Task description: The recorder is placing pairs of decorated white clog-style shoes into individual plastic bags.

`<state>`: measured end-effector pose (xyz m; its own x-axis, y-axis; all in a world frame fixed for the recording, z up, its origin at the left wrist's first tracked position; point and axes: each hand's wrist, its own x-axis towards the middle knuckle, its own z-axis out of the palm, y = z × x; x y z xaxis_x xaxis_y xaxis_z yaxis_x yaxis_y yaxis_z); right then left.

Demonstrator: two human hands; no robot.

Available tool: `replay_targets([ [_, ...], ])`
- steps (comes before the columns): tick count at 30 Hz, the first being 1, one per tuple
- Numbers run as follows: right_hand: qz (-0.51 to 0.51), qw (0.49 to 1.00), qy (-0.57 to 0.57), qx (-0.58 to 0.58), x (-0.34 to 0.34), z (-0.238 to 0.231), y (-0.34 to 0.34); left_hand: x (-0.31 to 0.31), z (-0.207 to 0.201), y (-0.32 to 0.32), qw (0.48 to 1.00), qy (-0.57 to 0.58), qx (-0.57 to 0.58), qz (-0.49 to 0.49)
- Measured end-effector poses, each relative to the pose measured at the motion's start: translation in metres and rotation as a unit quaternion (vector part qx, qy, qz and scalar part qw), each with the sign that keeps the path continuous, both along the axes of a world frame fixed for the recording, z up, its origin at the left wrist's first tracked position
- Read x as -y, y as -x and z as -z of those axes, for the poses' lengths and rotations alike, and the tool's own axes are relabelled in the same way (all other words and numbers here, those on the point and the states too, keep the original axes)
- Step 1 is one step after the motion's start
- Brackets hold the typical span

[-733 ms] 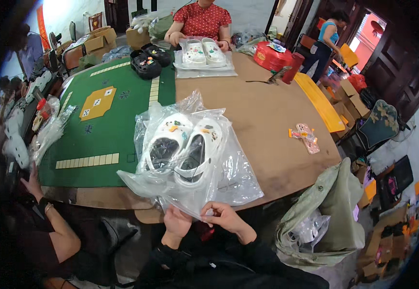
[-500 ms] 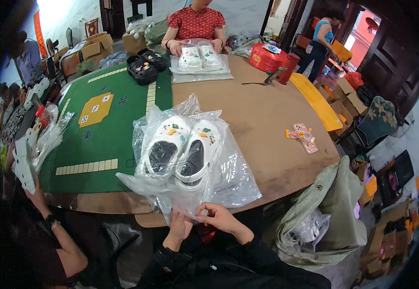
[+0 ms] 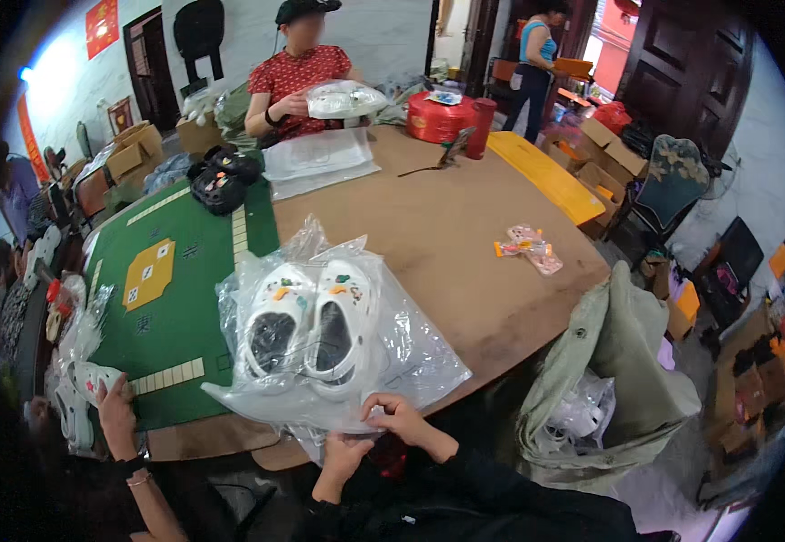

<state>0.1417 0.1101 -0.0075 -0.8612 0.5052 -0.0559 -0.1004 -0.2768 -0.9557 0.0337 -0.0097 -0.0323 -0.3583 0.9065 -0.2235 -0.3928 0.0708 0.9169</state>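
A pair of white clogs with colourful charms lies inside a clear plastic bag near the table's front edge. My left hand is closed on the bag's near edge, with its fingers partly hidden by the plastic. Just right of it, my right hand pinches the same edge between thumb and fingers.
Black clogs and spare plastic bags lie at the far side, before a person in red holding bagged shoes. At left, another person's hand grips a white clog. A large woven sack stands at right.
My view has shifted to the right. The person in red has lifted the bagged white clogs off the table. At left, the co-worker's hand has moved onto the table's edge with a clog.
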Motion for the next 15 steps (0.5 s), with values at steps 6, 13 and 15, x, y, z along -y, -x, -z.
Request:
replay_targets([
  [6, -0.093, 0.994, -0.063, -0.015, -0.004, -0.012, 0.003, -0.001, -0.016, -0.002, 0.998, -0.004, -0.051, -0.041],
  [13, -0.125, 0.989, -0.068, -0.039, -0.006, -0.010, 0.004, -0.005, -0.020, -0.005, 0.994, -0.023, 0.041, -0.095],
  [15, -0.134, 0.990, -0.034, -0.011, -0.005, -0.014, 0.001, -0.005, -0.021, -0.005, 0.994, -0.042, 0.052, -0.089],
])
